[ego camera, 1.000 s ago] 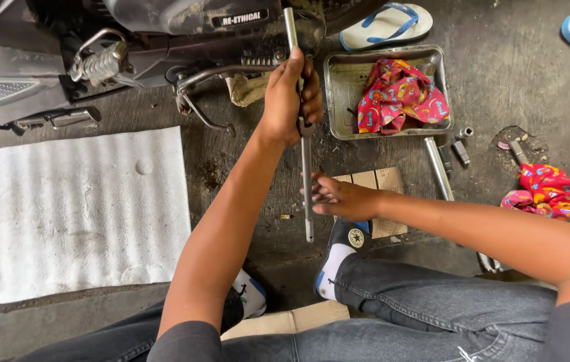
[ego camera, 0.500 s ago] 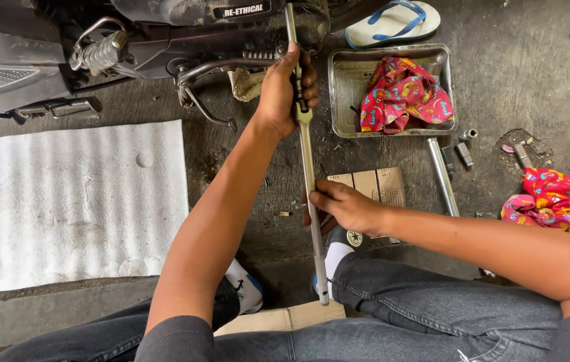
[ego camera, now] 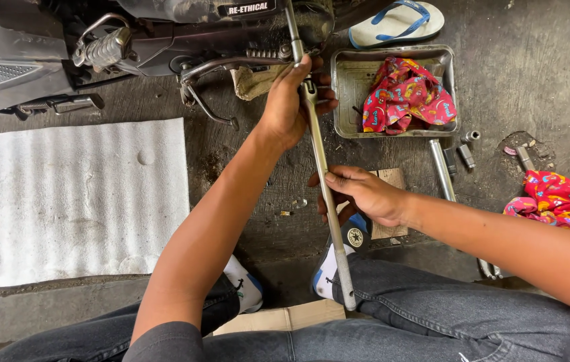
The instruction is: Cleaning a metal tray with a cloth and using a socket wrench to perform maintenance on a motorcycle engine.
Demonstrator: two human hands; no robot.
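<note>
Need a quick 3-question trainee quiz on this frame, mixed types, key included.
1. True or false: both hands grip the long metal rod.
2. What lies in the metal tray? A) a sandal B) a patterned cloth C) a socket
3. Which hand is nearer the motorcycle?

Key: 1 true: left hand up high, right hand lower. 2 B, the red patterned cloth. 3 left.

I'm gripping a long steel breaker bar (ego camera: 318, 161), slanting from the motorcycle's underside (ego camera: 258, 33) down toward my knees.
</note>
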